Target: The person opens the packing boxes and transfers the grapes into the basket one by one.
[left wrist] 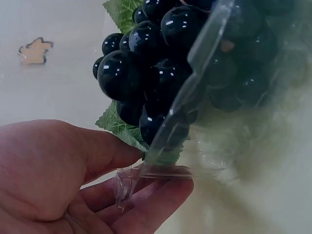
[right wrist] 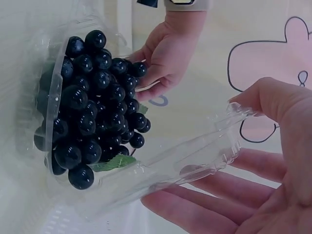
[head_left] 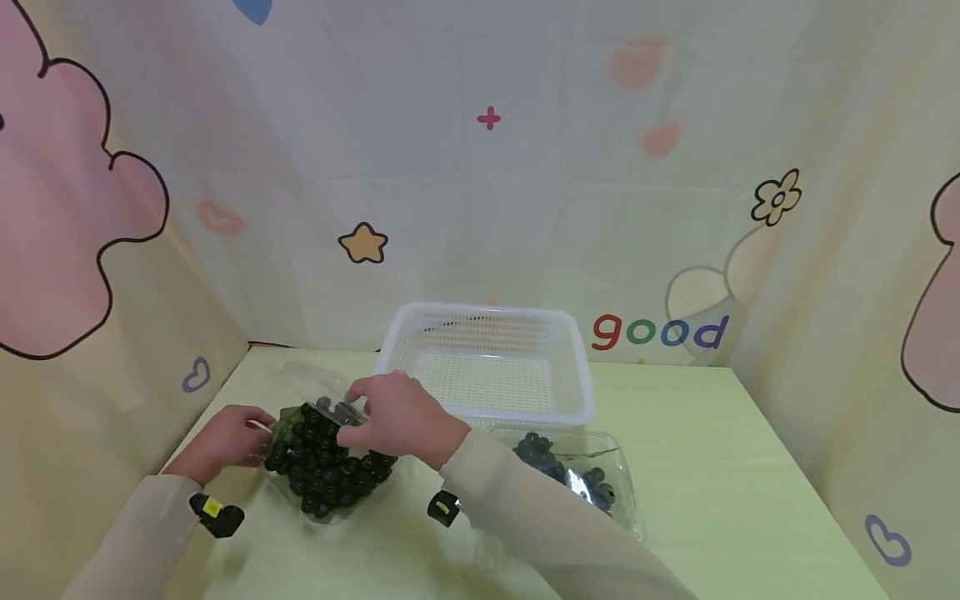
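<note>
Dark, shiny, almost black grapes (head_left: 318,471) sit in a clear box (right wrist: 54,107) on our left side of the pale table (head_left: 697,467). The bunch lies on a slant, from the leaf (head_left: 287,423) on the far left down to the near right. Our left hand (head_left: 234,435) is just beside its left edge. Our right hand (head_left: 408,417) reaches across to its far right side, with the lid (right wrist: 161,165) standing up between that palm and the grapes. The white basket (head_left: 583,379) is farther back and to the right of the bunch.

The head view hardly shows what we hold. Our right wrist view shows the right thumb and fingers pinching the lid's edge. Our left wrist view shows the left thumb and fingers around a corner of the box; we cannot tell how tightly. Only the head view shows the second box (head_left: 626,471), partly under our right sleeve (head_left: 517,508).
</note>
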A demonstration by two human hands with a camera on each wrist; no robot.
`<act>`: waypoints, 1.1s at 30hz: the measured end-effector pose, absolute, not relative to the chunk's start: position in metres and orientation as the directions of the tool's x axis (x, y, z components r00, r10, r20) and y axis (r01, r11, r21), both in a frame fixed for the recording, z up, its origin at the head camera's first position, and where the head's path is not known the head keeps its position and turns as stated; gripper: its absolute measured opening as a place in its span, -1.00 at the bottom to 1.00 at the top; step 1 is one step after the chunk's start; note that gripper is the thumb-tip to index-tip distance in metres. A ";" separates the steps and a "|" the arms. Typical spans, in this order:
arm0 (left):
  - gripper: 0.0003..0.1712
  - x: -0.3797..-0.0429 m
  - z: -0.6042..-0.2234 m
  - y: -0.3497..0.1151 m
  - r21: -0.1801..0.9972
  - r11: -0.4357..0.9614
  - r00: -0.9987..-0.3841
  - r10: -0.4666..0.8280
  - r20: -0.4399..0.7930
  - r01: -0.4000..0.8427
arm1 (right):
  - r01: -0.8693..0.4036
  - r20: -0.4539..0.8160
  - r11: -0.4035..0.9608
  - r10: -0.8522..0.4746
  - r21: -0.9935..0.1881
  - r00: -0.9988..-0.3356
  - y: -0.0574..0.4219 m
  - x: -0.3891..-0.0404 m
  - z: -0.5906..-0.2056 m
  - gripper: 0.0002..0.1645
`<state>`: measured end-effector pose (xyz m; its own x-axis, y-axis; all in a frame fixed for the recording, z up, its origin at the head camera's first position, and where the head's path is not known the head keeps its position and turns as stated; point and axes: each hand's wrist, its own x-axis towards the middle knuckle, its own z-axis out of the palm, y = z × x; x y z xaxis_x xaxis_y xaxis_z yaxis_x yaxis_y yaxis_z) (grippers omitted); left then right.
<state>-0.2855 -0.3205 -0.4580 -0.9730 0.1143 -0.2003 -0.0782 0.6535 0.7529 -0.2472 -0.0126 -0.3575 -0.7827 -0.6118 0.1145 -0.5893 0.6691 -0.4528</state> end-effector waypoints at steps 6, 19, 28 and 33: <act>-0.64 -0.302 -0.450 -0.326 0.702 0.712 -0.969 0.147 -0.198 -0.035 | -0.481 0.069 0.679 -0.539 -0.554 -0.840 -0.018 -0.260 -0.352 -0.52; -0.62 -0.335 -0.440 -0.340 0.671 0.736 -0.951 0.137 -0.278 -0.090 | -0.229 -0.056 0.567 -0.440 -0.791 -0.896 -0.020 -0.275 -0.347 -0.41; -0.66 -0.342 -0.439 -0.344 0.574 0.818 -0.976 0.098 -0.194 -0.032 | -0.150 -0.102 0.570 -0.386 -0.808 -0.917 -0.023 -0.280 -0.348 -0.26; -0.57 -0.344 -0.443 -0.343 0.537 0.843 -0.990 0.046 -0.130 -0.032 | -0.085 -0.128 0.561 -0.331 -0.824 -0.935 -0.025 -0.283 -0.349 -0.26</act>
<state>-0.3437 -0.3429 -0.4429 -0.9904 0.0456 -0.1304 -0.0320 0.8428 0.5372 -0.2828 -0.0245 -0.3493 -0.9350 -0.3307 -0.1284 -0.0852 0.5608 -0.8236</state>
